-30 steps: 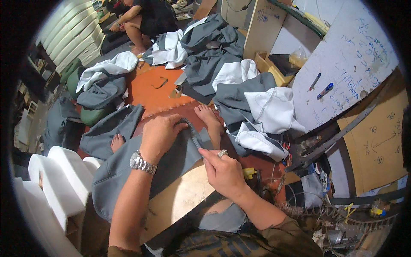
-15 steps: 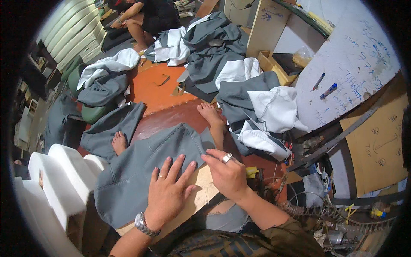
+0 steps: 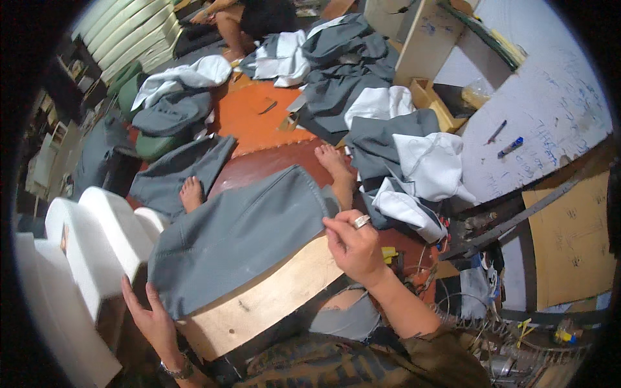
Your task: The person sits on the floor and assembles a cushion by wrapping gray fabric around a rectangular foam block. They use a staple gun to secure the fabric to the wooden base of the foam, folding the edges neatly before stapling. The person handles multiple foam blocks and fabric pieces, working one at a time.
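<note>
A grey stitched cover (image 3: 239, 239), leather-like, lies over a pale wooden board (image 3: 265, 304) across my lap. The board's near strip is bare, with a small hole and a dark mark on it. At the cover's right end, my right hand (image 3: 356, 249) pinches the grey edge between thumb and fingers; a ring is on one finger. My left hand (image 3: 155, 326) is at the cover's lower left corner, its fingers apart and up along the side. I cannot tell how firmly it touches the material. My bare feet show beyond the cover.
White foam blocks (image 3: 97, 249) stand close on the left. Grey and white covers (image 3: 420, 168) lie heaped right and ahead around an orange padded surface (image 3: 249, 119). A white board (image 3: 537, 123) with two pens is at right, wire springs (image 3: 517, 355) below it. Another person (image 3: 268, 16) sits at the back.
My left hand has moved from flat on the cover's middle to its lower left corner. My right hand keeps its pinch at the right edge. More bare board shows, and the view has shifted.
</note>
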The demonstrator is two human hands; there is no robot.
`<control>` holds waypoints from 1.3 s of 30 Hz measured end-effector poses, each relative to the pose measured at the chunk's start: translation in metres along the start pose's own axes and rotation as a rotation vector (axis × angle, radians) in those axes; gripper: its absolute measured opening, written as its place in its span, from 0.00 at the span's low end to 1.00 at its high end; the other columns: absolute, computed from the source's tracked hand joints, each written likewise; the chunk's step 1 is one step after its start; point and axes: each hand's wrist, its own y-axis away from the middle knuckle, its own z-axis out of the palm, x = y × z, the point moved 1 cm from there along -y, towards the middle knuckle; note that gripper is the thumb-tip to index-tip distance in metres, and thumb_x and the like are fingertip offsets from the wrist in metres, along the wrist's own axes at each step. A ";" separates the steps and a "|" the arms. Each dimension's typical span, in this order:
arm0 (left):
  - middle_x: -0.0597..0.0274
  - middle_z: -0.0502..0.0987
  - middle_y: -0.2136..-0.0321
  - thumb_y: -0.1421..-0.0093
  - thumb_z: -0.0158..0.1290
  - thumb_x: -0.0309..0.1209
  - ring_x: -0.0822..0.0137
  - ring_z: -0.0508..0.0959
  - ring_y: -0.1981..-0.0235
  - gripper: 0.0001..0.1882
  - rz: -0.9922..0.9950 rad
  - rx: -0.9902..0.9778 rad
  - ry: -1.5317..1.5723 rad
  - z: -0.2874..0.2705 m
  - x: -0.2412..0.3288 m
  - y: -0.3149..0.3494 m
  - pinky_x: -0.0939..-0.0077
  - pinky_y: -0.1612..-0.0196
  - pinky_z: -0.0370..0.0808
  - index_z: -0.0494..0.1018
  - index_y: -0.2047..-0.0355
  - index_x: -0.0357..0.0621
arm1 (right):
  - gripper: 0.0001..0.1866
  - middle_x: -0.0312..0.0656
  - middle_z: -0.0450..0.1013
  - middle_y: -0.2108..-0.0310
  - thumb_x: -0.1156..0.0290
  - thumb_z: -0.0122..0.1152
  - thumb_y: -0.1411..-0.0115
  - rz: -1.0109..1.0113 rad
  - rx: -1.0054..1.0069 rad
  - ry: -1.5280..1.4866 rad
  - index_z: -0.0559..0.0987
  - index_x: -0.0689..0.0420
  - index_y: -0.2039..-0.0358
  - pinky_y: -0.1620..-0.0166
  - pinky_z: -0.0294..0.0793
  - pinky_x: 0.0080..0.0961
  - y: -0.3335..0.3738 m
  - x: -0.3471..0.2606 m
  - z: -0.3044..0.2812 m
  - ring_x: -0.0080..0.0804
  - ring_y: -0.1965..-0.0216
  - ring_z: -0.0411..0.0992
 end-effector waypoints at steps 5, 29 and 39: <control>0.62 0.82 0.46 0.19 0.47 0.42 0.72 0.78 0.48 0.24 -0.348 -0.517 0.630 -0.018 -0.049 0.022 0.73 0.41 0.74 0.79 0.40 0.31 | 0.18 0.48 0.77 0.60 0.84 0.68 0.42 0.007 -0.071 0.002 0.87 0.58 0.50 0.57 0.80 0.39 0.000 0.003 0.001 0.46 0.61 0.78; 0.70 0.85 0.63 0.23 0.58 0.36 0.79 0.78 0.64 0.17 -0.372 -0.172 0.504 -0.016 -0.045 0.065 0.81 0.60 0.76 0.84 0.50 0.30 | 0.12 0.52 0.79 0.57 0.81 0.66 0.34 0.013 -0.040 0.074 0.85 0.67 0.50 0.52 0.79 0.40 0.001 0.002 -0.005 0.49 0.57 0.79; 0.71 0.81 0.65 0.22 0.55 0.38 0.82 0.73 0.67 0.15 -0.571 -0.227 0.726 -0.002 -0.042 0.081 0.82 0.65 0.72 0.80 0.51 0.36 | 0.13 0.55 0.80 0.55 0.79 0.69 0.35 -0.009 -0.037 0.108 0.84 0.67 0.51 0.49 0.79 0.44 -0.002 0.000 -0.009 0.54 0.54 0.79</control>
